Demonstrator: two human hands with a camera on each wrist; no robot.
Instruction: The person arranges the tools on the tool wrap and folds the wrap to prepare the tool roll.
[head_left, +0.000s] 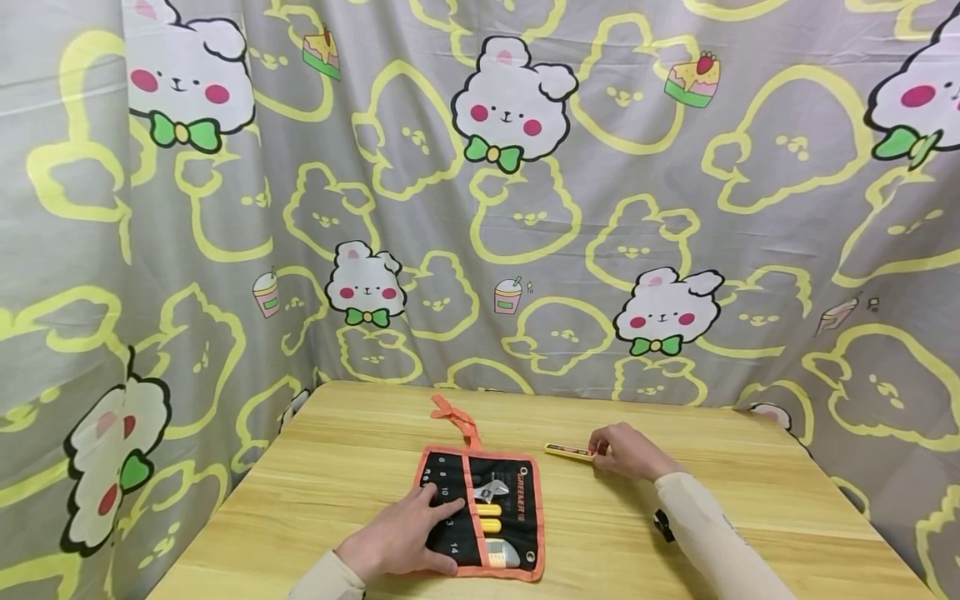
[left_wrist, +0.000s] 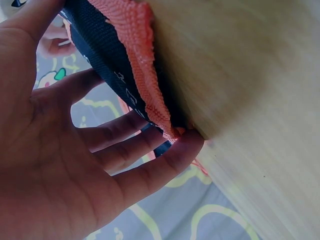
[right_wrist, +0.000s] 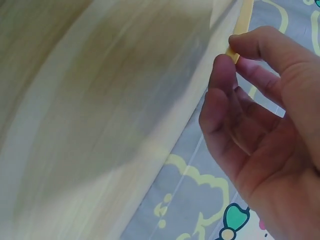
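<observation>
A black tool pouch (head_left: 531,529) with orange trim lies on the table. Its pocket flap carries white size numbers. My left hand (head_left: 401,529) rests on the pouch's left side with its fingers spread; in the left wrist view its fingertips touch the orange edge (left_wrist: 150,85). An adjustable wrench (head_left: 492,490), yellow handles (head_left: 491,525) and a grey-and-yellow tool (head_left: 501,552) stick out of the pockets. Right of the pouch, my right hand (head_left: 630,450) pinches one end of a thin yellow piece with a dark label (head_left: 568,452) between thumb and fingertips. Its exact kind cannot be made out.
An orange tie strap (head_left: 457,417) trails from the pouch's top edge toward the back of the wooden table (head_left: 337,467). A grey curtain (head_left: 420,217) with rabbit prints hangs behind the table and on both sides.
</observation>
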